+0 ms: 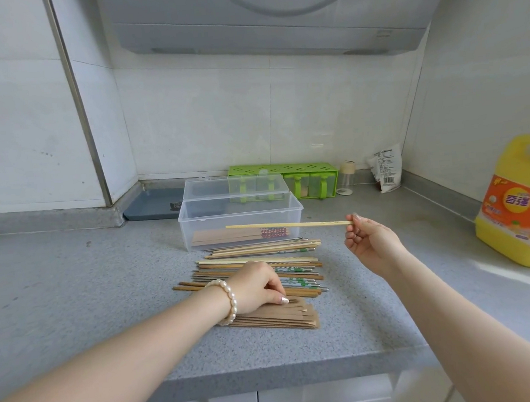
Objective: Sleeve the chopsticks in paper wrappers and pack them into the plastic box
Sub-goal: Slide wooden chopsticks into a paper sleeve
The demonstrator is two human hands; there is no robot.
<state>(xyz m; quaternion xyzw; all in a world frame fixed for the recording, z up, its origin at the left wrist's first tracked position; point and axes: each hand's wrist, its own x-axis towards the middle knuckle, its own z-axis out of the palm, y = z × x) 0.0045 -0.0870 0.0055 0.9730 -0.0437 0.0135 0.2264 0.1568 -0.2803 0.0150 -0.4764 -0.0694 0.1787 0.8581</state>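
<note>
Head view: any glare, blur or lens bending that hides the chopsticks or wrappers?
Head view: sharp at centre; chopstick pile and paper wrappers evenly lit, no glare. Wide-angle bending curves the counter edge and forearms. A sunlit patch washes out the counter by the yellow bottle.

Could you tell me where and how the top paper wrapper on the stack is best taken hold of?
Pinch the top paper wrapper at its notched open end, on the right, coming from above. It lies flat on the stack, so only an edge can be lifted. The left hand is already there, beside the loose chopsticks.
</note>
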